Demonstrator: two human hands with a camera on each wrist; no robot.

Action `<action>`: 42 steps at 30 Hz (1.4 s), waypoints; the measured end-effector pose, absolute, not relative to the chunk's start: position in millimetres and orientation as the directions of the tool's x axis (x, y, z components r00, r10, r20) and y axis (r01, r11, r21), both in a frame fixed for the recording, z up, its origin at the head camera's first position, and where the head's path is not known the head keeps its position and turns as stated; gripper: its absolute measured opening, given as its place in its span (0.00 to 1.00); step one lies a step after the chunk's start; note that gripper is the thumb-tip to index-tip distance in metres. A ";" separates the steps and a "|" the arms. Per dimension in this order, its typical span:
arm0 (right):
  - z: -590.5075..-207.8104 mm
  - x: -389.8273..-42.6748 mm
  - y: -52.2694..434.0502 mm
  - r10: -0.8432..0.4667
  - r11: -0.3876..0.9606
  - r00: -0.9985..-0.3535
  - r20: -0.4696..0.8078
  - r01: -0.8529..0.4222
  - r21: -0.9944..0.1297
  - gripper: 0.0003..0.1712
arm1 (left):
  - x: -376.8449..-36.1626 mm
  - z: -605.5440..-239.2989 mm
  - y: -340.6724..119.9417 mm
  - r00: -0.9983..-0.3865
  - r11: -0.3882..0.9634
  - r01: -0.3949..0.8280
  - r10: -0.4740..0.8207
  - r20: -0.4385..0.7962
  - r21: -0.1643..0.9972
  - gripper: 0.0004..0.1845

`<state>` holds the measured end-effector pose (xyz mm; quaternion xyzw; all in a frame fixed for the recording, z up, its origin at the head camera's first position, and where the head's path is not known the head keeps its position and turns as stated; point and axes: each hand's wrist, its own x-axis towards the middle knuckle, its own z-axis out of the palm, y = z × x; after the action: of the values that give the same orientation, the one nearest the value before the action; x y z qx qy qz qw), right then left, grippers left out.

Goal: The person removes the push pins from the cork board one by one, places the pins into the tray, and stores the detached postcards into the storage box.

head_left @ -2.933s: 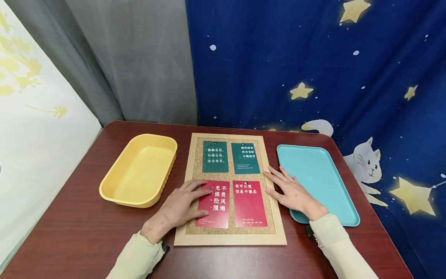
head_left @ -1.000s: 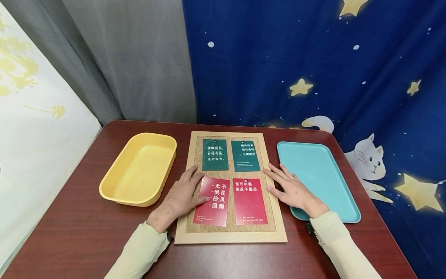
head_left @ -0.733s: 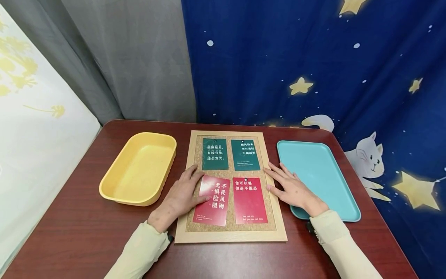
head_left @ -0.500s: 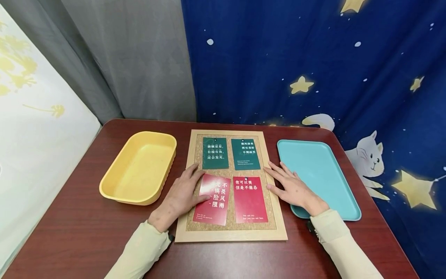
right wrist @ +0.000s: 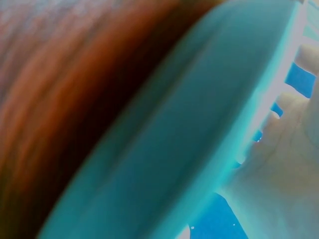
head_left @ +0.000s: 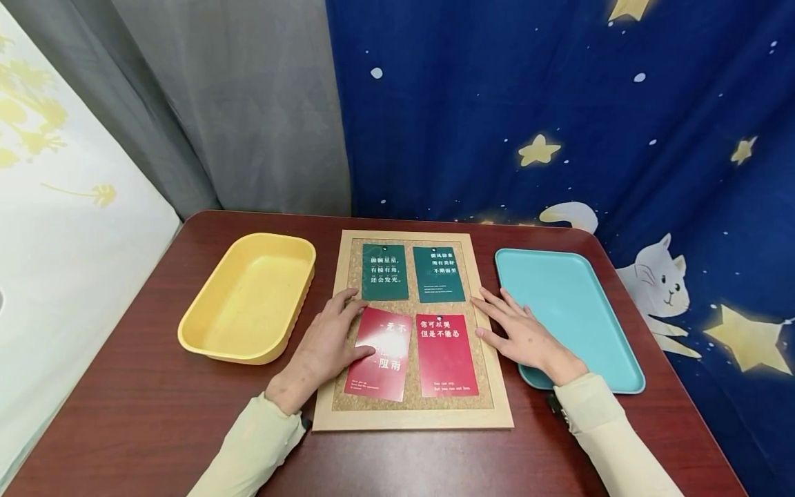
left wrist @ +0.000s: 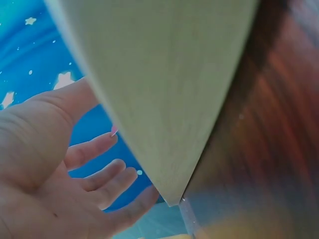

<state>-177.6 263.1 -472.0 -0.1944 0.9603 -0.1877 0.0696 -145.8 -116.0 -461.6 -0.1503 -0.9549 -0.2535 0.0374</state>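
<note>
Resting flat with fingers spread, the left hand (head_left: 323, 345) touches the left edge of the tilted red paper card (head_left: 379, 353) on the wooden-framed cork board (head_left: 413, 415). The right hand (head_left: 522, 335), fingers apart, lies on the board's 3 o'clock frame. At 9 o'clock the yellow plastic tub (head_left: 248, 304) holds nothing; at 3 o'clock the flat teal tray (head_left: 571, 304) likewise.

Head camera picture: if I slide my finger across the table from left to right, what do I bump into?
Yellow tub → left hand → cork board with its four cards → right hand → blue tray.
</note>
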 end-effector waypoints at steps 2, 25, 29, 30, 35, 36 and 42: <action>-472.3 -177.6 263.5 -0.399 0.854 -0.915 -0.060 -0.347 -0.388 0.40 | -145.4 -460.9 -115.7 -0.950 0.819 0.313 0.268 0.162 0.480 0.45; -473.2 -177.2 263.6 -0.400 0.850 -0.915 -0.053 -0.349 -0.394 0.40 | -144.7 -460.7 -115.8 -0.954 0.693 0.299 0.236 0.186 0.655 0.45; -473.3 -177.2 263.7 -0.399 0.851 -0.915 -0.053 -0.348 -0.394 0.40 | -144.4 -460.4 -116.8 -0.955 0.657 0.294 0.236 0.181 0.694 0.44; -473.3 -177.1 263.7 -0.399 0.850 -0.915 -0.054 -0.347 -0.395 0.40 | -144.3 -460.7 -117.1 -0.955 0.646 0.294 0.235 0.183 0.704 0.44; -473.3 -176.9 263.5 -0.397 0.849 -0.916 -0.054 -0.344 -0.401 0.40 | -143.2 -460.3 -117.6 -0.952 0.596 0.302 0.234 0.199 0.744 0.45; -473.4 -176.9 263.4 -0.398 0.849 -0.916 -0.055 -0.344 -0.402 0.40 | -143.1 -460.4 -117.6 -0.951 0.586 0.304 0.233 0.203 0.751 0.45; -474.0 -177.4 263.6 -0.399 0.848 -0.915 -0.055 -0.345 -0.403 0.40 | -143.2 -459.8 -117.7 -0.953 0.525 0.293 0.222 0.204 0.799 0.44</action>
<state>-177.4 263.6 -474.0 -0.1940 0.9587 -0.1962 0.0684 -143.2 -117.7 -459.8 -0.1476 -0.8724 -0.4644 0.0385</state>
